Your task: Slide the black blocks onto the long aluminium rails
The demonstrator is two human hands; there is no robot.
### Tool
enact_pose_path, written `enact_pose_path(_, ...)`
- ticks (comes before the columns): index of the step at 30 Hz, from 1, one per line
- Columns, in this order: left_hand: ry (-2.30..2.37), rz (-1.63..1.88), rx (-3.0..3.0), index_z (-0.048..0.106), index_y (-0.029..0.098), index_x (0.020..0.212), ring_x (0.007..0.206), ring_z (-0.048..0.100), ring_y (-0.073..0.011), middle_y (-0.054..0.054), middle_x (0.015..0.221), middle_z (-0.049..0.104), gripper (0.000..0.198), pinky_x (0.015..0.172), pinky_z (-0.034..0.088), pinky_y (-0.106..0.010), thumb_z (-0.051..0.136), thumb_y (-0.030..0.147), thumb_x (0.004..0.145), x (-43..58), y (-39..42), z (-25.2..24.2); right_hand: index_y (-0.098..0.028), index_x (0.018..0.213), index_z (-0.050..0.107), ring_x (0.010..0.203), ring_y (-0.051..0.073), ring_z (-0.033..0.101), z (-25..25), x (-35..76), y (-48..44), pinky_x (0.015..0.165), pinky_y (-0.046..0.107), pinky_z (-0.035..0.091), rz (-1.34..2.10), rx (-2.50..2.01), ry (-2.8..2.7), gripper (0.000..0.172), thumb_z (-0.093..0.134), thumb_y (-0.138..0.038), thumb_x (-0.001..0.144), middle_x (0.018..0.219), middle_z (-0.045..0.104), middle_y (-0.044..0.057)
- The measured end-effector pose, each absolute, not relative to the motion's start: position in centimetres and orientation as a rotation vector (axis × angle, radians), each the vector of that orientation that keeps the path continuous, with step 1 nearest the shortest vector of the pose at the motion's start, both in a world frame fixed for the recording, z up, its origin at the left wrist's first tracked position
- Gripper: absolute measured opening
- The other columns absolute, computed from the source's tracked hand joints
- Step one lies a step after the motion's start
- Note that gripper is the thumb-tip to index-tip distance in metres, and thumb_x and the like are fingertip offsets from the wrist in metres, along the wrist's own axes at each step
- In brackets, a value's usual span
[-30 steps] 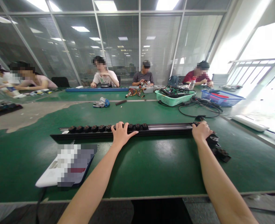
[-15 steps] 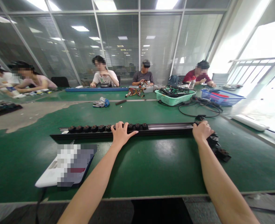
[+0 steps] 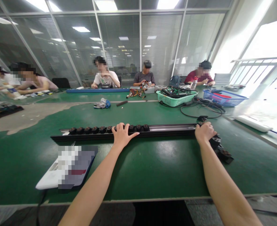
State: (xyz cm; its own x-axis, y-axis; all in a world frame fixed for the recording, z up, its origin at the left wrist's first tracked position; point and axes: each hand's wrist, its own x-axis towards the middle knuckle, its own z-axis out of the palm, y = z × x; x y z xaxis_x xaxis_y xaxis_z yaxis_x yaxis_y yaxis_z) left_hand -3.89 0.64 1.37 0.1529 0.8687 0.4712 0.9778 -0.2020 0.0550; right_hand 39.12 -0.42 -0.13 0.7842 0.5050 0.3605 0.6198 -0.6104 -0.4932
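A long black rail [image 3: 164,132] lies crosswise on the green table, with a shiny metal channel showing on its right half. Several round-topped black blocks [image 3: 95,129] sit in a row along its left half. My left hand [image 3: 122,135] is spread over the rail, fingers hooked over the row and thumb along the near edge. At the rail's right end my right hand [image 3: 205,131] is closed on a black block [image 3: 202,118], mostly hidden by the fingers. More loose black blocks [image 3: 225,155] lie just right of that hand.
A white device with a dark pad [image 3: 49,175] lies at the near left, its cord over the table edge. Farther back are a grey-blue glove [image 3: 102,103], a green basket [image 3: 176,99] of cables and a blue basket [image 3: 225,99]. Several people sit along the far side.
My right hand has shifted very slightly to the right. My left hand and the rail look the same.
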Motion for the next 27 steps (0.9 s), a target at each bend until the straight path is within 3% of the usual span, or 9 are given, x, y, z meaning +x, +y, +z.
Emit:
enact_pose_path(10,-1.765,-0.586,-2.152,0.063,0.020,0.131,0.121,0.047,-0.0355,-0.019,0.129,0.055,0.083,0.109,0.029,-0.056,0.043,0.085,0.085,-4.0,0.7,1.3,-0.003,0.127,0.050,0.119,0.040,0.059,-0.5,39.8,0.1,0.105,0.052,0.036,-0.164,-2.337,-0.800,0.047,0.058,-0.030,0.089,0.128,0.061,0.030)
enact_pose_path(27,-1.783,-0.600,-2.171,0.063,0.022,0.133,0.123,0.046,-0.0362,-0.019,0.131,0.054,0.082,0.109,0.028,-0.056,0.044,0.085,0.085,-4.1,0.7,1.4,-0.007,0.124,0.052,0.117,0.039,0.059,-1.4,41.5,0.4,0.101,0.053,0.038,-0.197,-2.313,-0.759,0.042,0.059,-0.029,0.089,0.125,0.061,0.028)
